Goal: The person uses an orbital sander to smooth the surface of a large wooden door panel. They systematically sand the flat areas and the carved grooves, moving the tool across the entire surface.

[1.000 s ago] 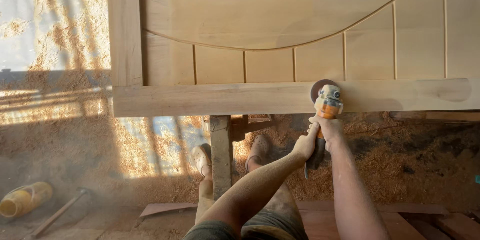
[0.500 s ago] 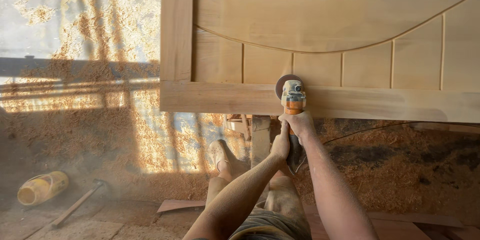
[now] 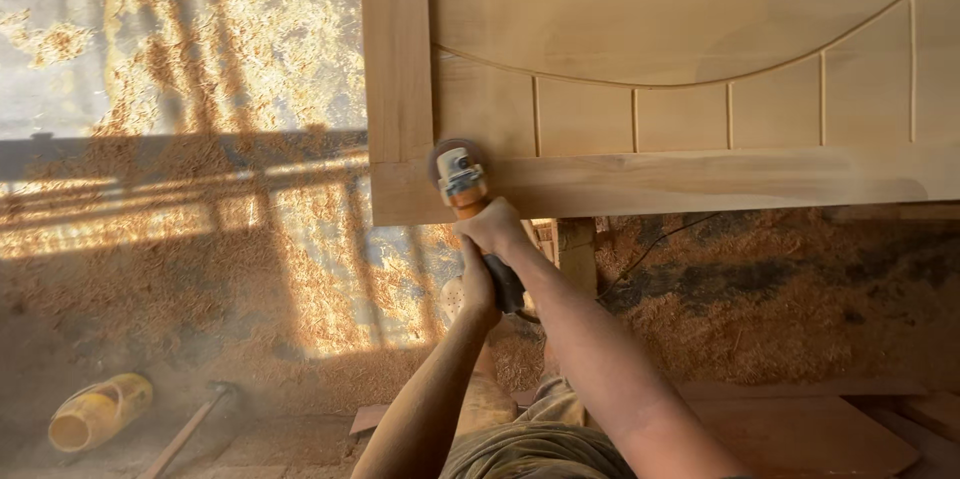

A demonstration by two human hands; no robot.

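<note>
While both hands [image 3: 487, 254] grip the grinder [image 3: 462, 185], arms stretch forward

Orange-and-grey grinder [image 3: 462, 184] in my hands, pale honey-tan wooden door panel [image 3: 700, 69] with thin grooved stripes above them, golden sawdust floor [image 3: 200, 269] barred with shadow to their left, yellow container [image 3: 98, 411] far lower left.

Head camera looks steeply down, close over the door panel [image 3: 650, 179].

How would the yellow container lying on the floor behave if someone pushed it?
The yellow container lies on its side and looks rounded, so it would probably roll. Its open mouth suggests it is empty and light. The sawdust-covered floor may slow it.
</note>
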